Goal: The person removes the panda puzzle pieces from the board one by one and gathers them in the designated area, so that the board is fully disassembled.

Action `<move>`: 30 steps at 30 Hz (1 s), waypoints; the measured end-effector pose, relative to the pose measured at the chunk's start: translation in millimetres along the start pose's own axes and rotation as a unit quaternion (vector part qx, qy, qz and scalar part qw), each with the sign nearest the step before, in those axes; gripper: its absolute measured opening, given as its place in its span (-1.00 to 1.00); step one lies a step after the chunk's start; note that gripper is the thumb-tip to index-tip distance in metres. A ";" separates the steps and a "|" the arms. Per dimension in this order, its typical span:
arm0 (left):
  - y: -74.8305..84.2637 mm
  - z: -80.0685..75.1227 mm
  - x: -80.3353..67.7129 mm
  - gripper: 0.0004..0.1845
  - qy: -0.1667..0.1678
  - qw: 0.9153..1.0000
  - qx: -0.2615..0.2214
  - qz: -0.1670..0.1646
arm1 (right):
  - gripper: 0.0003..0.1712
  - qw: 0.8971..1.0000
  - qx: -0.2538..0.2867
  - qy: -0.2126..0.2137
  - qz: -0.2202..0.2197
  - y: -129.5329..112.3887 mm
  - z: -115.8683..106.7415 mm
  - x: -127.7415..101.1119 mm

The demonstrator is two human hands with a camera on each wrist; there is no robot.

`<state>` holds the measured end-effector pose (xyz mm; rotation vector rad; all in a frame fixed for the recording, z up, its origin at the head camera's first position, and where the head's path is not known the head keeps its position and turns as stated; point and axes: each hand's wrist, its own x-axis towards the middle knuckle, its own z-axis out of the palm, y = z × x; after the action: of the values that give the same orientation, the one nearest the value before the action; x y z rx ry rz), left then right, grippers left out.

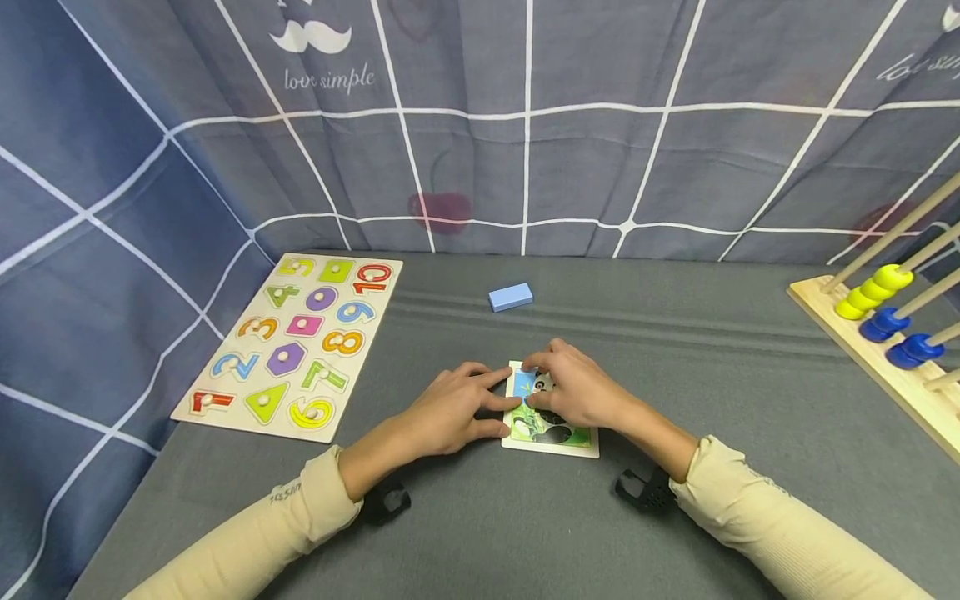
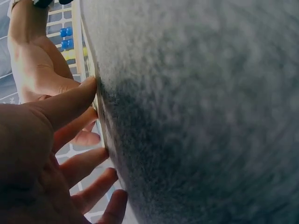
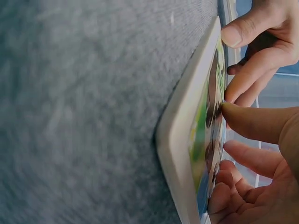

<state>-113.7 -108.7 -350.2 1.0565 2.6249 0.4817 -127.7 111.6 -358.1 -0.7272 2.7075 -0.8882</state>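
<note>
In the head view, a small panda puzzle (image 1: pixel 551 450) with a pale border lies flat in front of me. Its picture has green, blue and black-and-white parts. My left hand (image 1: pixel 453 412) has its fingers spread, with fingertips touching the puzzle's left edge. From the right, my right hand (image 1: pixel 577 387) reaches over the upper part and hides some of the picture. In the right wrist view, the right thumb (image 3: pixel 247 121) presses on the picture surface, and the other fingertips touch it farther along. No piece is visibly lifted out of the board.
A wooden number-and-shape peg board (image 1: pixel 281 396) lies at the left. Behind the puzzle sits a blue block (image 1: pixel 511 297). A wooden bead stacker (image 1: pixel 892 362) with yellow and blue beads stands at the right. A grid-patterned curtain (image 1: pixel 480 167) closes off the back of the grey table (image 1: pixel 517 533).
</note>
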 end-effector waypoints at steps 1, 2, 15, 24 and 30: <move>0.0 -0.5 0.5 -0.55 -0.001 1.000 0.005 0.000 | -0.58 1.000 0.003 0.000 0.000 0.4 -0.1 0.4; 0.1 -0.9 1.0 -0.55 -0.003 1.000 0.010 0.001 | -0.58 1.000 0.006 0.000 0.003 0.5 -0.2 0.6; 6.1 0.5 1.4 -0.52 0.000 0.999 0.041 -0.016 | -0.62 0.998 0.053 -0.014 0.024 1.8 -0.1 2.1; 7.2 2.4 1.8 -0.51 0.009 0.999 0.043 -0.020 | -0.59 0.998 0.064 -0.001 0.009 3.5 2.2 2.3; 7.6 2.4 2.4 -0.50 0.000 0.999 0.039 -0.028 | -0.52 0.998 0.061 0.009 -0.005 4.8 2.5 4.9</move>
<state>-109.9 -101.4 -349.6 1.0028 2.6856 0.3711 -132.9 111.2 -363.2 -0.7116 2.6391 -1.0566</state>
